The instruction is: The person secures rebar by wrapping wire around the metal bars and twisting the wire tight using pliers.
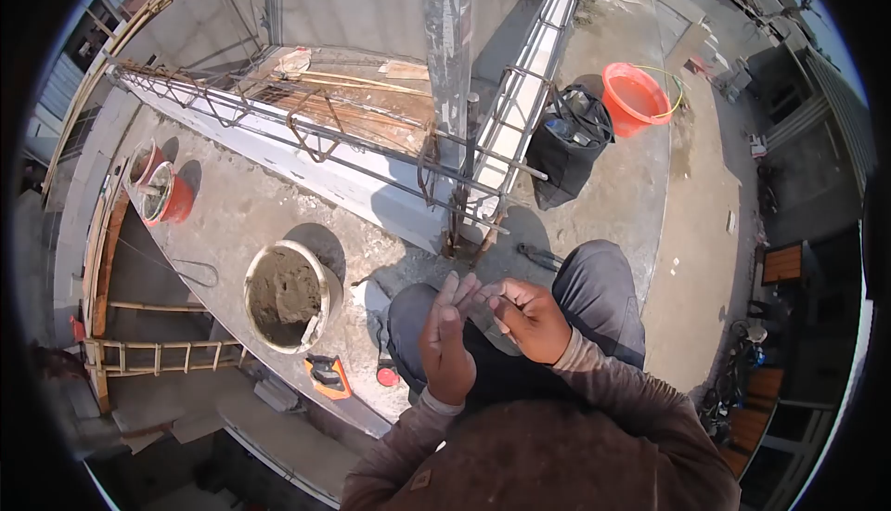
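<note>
In the head view, my left hand [447,344] is raised over my lap with its fingers stretched out together. Beside it, my right hand [534,321] is closed in a pinch, its fingertips close to the left fingers. A greyish, partly see-through thing [489,325] shows below the right fingers, too unclear to name. Both hands look dusty. Just beyond my knees lies a dark pair of pliers [538,257]. To the left are a hand saw [330,378] with an orange handle and a small round red object [388,377].
A bucket of mortar [328,302] stands left of me. Steel rebar cages [320,144] lie along white wall tops, meeting at a metal post [447,56]. Ahead right are a black bag [561,172] and an orange-red bucket [624,119]. A bamboo ladder [172,356] lies lower left, past the slab edge.
</note>
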A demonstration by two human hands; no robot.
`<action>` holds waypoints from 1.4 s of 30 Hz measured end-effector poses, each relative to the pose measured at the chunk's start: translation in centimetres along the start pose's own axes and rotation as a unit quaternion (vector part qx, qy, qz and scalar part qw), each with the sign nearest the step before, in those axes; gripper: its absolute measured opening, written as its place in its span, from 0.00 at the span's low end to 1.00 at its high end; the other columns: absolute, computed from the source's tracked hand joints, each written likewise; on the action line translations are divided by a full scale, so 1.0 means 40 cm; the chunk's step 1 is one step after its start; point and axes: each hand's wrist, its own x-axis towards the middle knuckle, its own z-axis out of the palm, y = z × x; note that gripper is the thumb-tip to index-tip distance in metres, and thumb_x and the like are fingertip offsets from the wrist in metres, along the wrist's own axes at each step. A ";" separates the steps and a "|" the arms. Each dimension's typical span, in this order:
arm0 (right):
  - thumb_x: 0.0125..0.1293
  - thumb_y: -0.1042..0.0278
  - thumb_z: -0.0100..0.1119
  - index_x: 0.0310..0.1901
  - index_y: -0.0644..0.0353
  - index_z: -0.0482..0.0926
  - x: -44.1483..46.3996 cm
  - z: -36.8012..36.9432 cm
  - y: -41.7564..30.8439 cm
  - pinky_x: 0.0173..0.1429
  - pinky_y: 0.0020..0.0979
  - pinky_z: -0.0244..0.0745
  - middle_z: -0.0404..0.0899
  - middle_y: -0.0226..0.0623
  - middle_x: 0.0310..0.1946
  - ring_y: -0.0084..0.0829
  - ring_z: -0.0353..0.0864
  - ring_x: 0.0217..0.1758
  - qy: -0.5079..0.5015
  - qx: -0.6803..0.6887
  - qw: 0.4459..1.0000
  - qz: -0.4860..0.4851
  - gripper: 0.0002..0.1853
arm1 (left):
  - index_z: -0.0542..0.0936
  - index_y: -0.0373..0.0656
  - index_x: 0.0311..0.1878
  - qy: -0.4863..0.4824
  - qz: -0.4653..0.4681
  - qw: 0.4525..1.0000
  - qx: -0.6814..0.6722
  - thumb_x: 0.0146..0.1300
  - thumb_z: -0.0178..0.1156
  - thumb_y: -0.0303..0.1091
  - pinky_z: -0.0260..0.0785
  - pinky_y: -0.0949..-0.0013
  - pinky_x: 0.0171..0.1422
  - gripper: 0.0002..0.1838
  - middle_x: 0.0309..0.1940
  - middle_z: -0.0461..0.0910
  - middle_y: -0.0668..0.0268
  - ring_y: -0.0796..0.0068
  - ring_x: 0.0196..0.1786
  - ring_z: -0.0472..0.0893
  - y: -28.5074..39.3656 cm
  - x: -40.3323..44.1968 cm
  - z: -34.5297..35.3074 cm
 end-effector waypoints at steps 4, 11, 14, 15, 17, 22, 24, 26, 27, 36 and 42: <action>0.74 0.66 0.53 0.42 0.64 0.79 0.005 0.042 0.023 0.35 0.26 0.69 0.76 0.35 0.27 0.20 0.74 0.29 0.010 -0.125 0.988 -0.095 0.10 | 0.69 0.29 0.67 -0.017 -0.011 0.985 0.172 0.78 0.44 0.43 0.71 0.69 0.58 0.27 0.50 0.82 0.53 0.69 0.52 0.80 0.050 0.051 -0.009; 0.77 0.59 0.47 0.46 0.62 0.75 0.015 0.056 0.049 0.36 0.24 0.71 0.76 0.30 0.30 0.21 0.75 0.32 -0.074 0.113 0.986 0.100 0.14 | 0.77 0.30 0.60 0.000 -0.078 0.986 0.144 0.75 0.54 0.39 0.69 0.76 0.44 0.21 0.36 0.81 0.67 0.81 0.37 0.75 0.036 0.066 -0.044; 0.77 0.57 0.48 0.47 0.61 0.74 0.027 0.033 0.046 0.30 0.22 0.66 0.73 0.27 0.28 0.18 0.69 0.26 -0.107 0.239 0.951 0.163 0.15 | 0.79 0.28 0.54 0.003 -0.063 0.982 0.177 0.73 0.57 0.38 0.70 0.74 0.45 0.19 0.36 0.82 0.66 0.80 0.38 0.77 0.048 0.091 -0.041; 0.77 0.56 0.49 0.48 0.60 0.74 0.030 0.024 0.047 0.27 0.21 0.62 0.71 0.27 0.27 0.17 0.66 0.23 -0.136 0.292 0.926 0.195 0.15 | 0.81 0.28 0.51 0.004 -0.045 0.977 0.209 0.72 0.58 0.38 0.71 0.73 0.46 0.18 0.36 0.83 0.65 0.79 0.39 0.77 0.052 0.099 -0.040; 0.77 0.56 0.49 0.47 0.61 0.74 0.041 0.018 0.057 0.25 0.20 0.59 0.69 0.26 0.26 0.16 0.63 0.22 -0.129 0.304 0.930 0.160 0.15 | 0.82 0.29 0.49 0.002 -0.049 0.979 0.199 0.71 0.60 0.37 0.71 0.72 0.46 0.17 0.37 0.84 0.63 0.76 0.39 0.79 0.052 0.116 -0.045; 0.77 0.59 0.49 0.47 0.61 0.76 0.068 0.035 0.159 0.23 0.20 0.56 0.65 0.22 0.21 0.14 0.60 0.20 -0.045 0.245 0.966 0.068 0.13 | 0.84 0.34 0.45 -0.076 0.009 0.939 0.335 0.67 0.62 0.33 0.72 0.70 0.47 0.12 0.39 0.85 0.55 0.66 0.40 0.83 0.052 0.163 -0.033; 0.76 0.60 0.50 0.47 0.61 0.76 0.073 0.045 0.175 0.23 0.21 0.56 0.64 0.22 0.22 0.14 0.59 0.20 0.021 0.225 0.971 0.075 0.12 | 0.84 0.36 0.47 -0.134 0.033 0.888 0.439 0.65 0.62 0.30 0.74 0.69 0.47 0.11 0.40 0.84 0.51 0.57 0.40 0.84 0.043 0.175 -0.040; 0.76 0.60 0.50 0.46 0.61 0.75 0.082 0.058 0.191 0.23 0.21 0.56 0.65 0.23 0.22 0.14 0.60 0.20 0.035 0.255 0.961 0.097 0.12 | 0.84 0.36 0.47 -0.145 0.039 0.877 0.457 0.65 0.62 0.29 0.74 0.68 0.47 0.11 0.39 0.84 0.51 0.55 0.40 0.83 0.045 0.179 -0.036; 0.76 0.60 0.50 0.45 0.61 0.75 0.086 0.062 0.196 0.23 0.21 0.56 0.65 0.23 0.22 0.14 0.60 0.20 0.044 0.283 0.950 0.121 0.12 | 0.84 0.36 0.47 -0.151 0.044 0.866 0.474 0.65 0.62 0.29 0.74 0.67 0.46 0.11 0.37 0.83 0.50 0.53 0.39 0.83 0.048 0.180 -0.034; 0.75 0.61 0.50 0.39 0.58 0.74 0.137 0.078 0.212 0.23 0.22 0.56 0.65 0.22 0.21 0.15 0.61 0.19 0.091 0.312 0.934 0.144 0.10 | 0.82 0.33 0.46 -0.018 0.093 0.894 0.437 0.67 0.61 0.31 0.73 0.69 0.44 0.10 0.34 0.85 0.56 0.68 0.37 0.84 0.061 0.232 -0.063; 0.75 0.56 0.51 0.45 0.59 0.75 0.173 0.114 0.208 0.24 0.22 0.58 0.65 0.24 0.22 0.16 0.61 0.20 0.159 0.284 0.942 0.077 0.13 | 0.80 0.33 0.55 -0.033 0.082 0.898 0.432 0.70 0.58 0.35 0.72 0.63 0.58 0.17 0.49 0.83 0.48 0.57 0.54 0.83 0.069 0.309 -0.032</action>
